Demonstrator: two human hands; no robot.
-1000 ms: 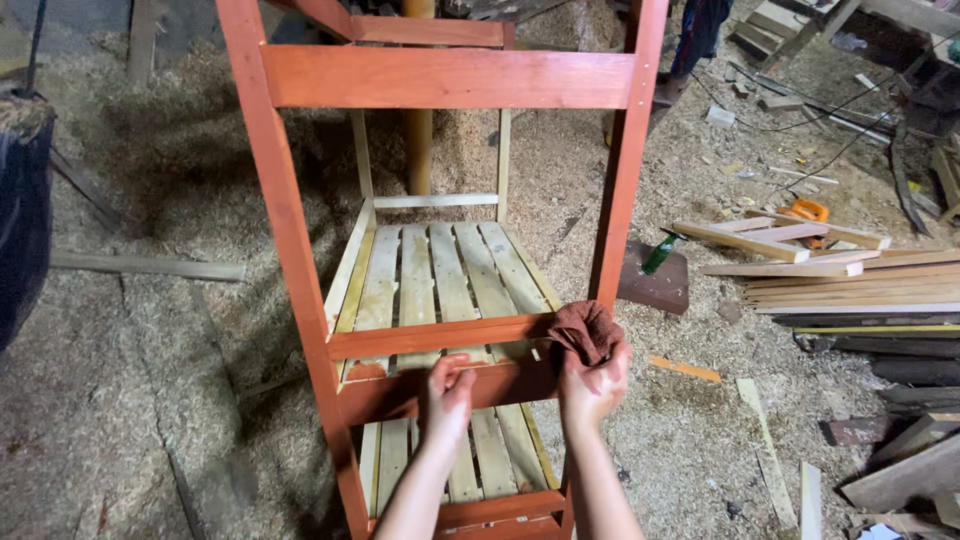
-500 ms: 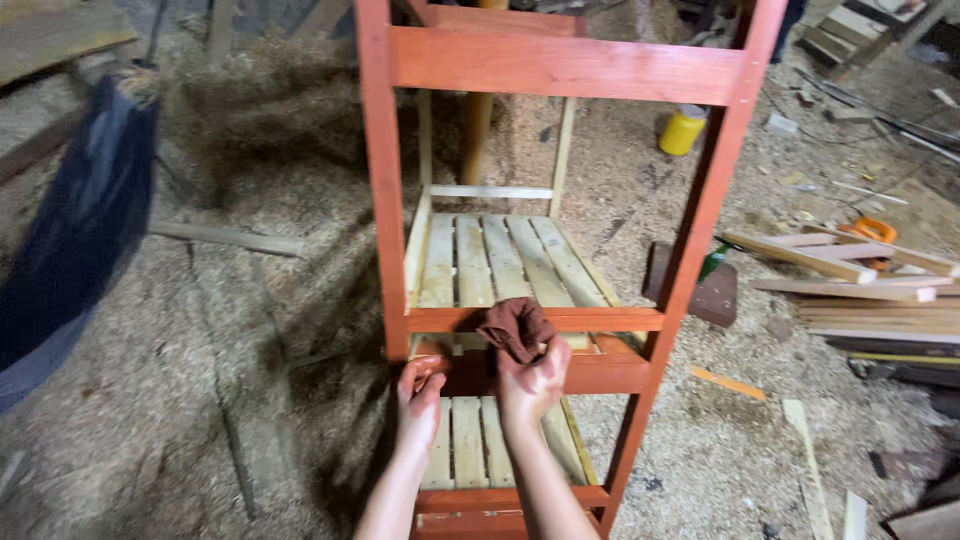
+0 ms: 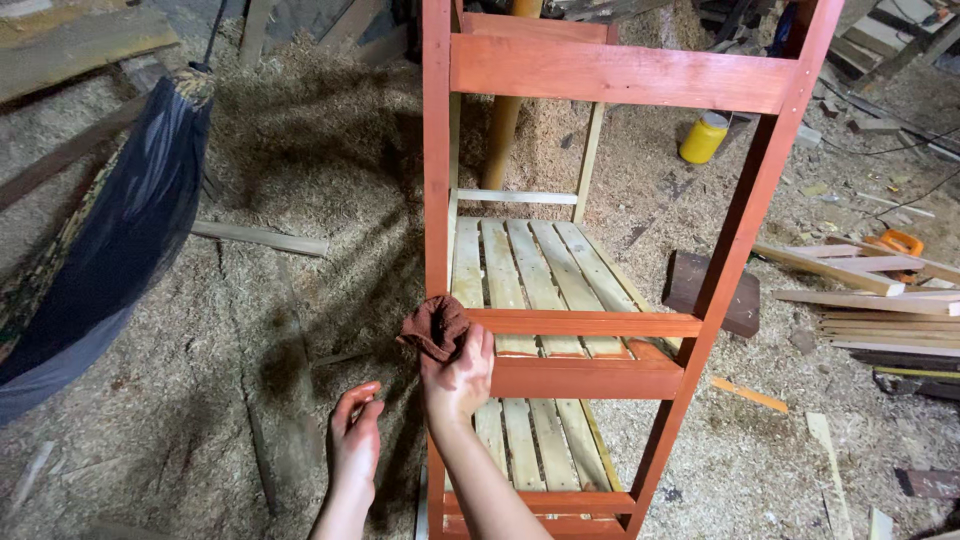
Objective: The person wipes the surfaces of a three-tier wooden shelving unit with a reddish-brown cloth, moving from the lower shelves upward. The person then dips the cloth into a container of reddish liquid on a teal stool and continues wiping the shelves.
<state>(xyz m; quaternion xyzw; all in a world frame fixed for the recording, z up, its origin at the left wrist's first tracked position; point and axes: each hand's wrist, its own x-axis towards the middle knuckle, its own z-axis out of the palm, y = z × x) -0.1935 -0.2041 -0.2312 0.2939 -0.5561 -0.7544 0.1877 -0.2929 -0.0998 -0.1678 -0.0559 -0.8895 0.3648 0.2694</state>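
brown rag [image 3: 435,327] in right hand [image 3: 458,375]

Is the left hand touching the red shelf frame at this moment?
Apart. The head view shows the left hand open over sawdust, clear of the red shelf frame; the right hand holds the cloth.

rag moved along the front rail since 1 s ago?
Yes. The rag in the right hand has gone from the right end of the red front rail to the left post.
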